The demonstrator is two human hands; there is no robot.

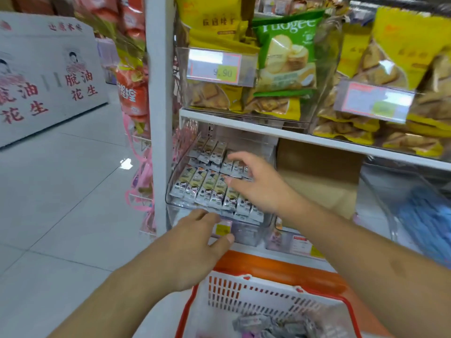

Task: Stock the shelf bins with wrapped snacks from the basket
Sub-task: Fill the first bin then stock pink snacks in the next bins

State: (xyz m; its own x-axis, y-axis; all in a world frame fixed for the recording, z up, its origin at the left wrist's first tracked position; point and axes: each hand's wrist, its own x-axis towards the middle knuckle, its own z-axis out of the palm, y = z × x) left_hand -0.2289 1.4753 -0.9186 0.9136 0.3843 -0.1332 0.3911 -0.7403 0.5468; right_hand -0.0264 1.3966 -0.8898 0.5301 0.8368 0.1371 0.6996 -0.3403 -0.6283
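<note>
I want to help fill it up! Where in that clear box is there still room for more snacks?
The clear bin has bare room at the back, behind the far row of wrapped snacks. The front rows are packed tight, where the right hand reaches. The left hand touches the bin's front.

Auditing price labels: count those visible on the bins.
4 labels: two on upper bins, left and right; two on lower bins, one by the left hand, one beside it. Others may be hidden.
</note>
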